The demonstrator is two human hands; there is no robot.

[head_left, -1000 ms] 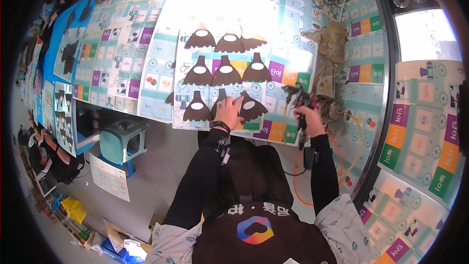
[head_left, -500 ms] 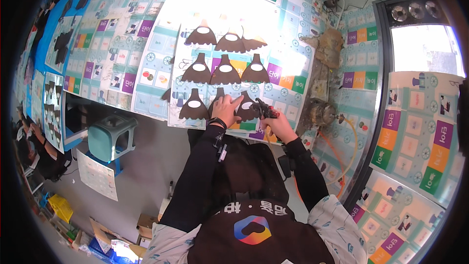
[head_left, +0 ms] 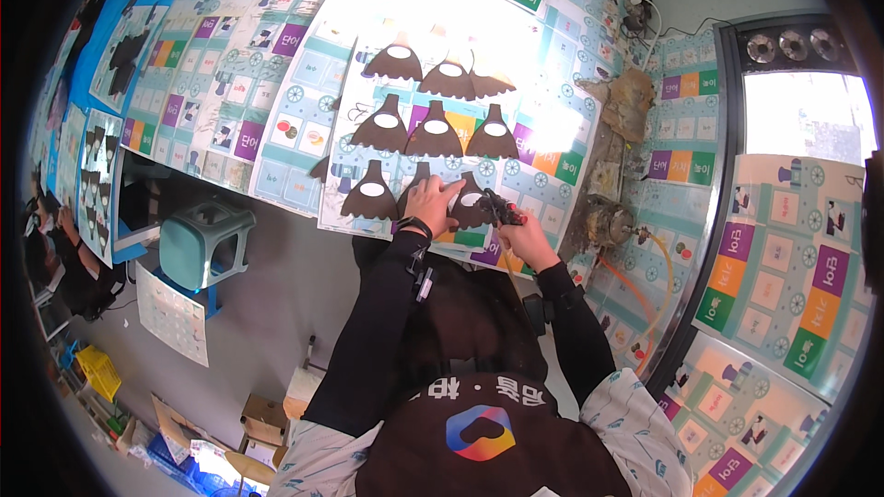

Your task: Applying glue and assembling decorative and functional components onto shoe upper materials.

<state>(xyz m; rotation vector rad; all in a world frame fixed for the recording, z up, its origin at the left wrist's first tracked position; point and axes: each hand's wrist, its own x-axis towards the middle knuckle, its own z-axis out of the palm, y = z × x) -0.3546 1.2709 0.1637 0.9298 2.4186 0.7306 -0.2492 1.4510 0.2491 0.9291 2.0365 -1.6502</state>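
I have the counter on my feed, covered in pale-blue printed sheets, with dark scalloped pieces lying on them in three rows.

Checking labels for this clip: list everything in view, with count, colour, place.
Table: one, covered in teal-and-white sheets, ahead
Flared pieces: nine, dark brown, three rows on table
Handheld tool: one, black and red, at bottom-right piece
Grimy equipment: count unclear, grey-brown, table's right side
Stool: one, teal, left
Crate: one, yellow, lower left
Cardboard boxes: at least two, brown, lower left
Window: one, bright white, upper right
Round discs: three, dark, above window
Co-worker: at least one, dark clothing, far left
Apron: one, dark brown, bottom centre
Sleeves: two, black, forearms
Left grip: one, bare, across bottom-middle piece
Right grip: one, bare, around tool
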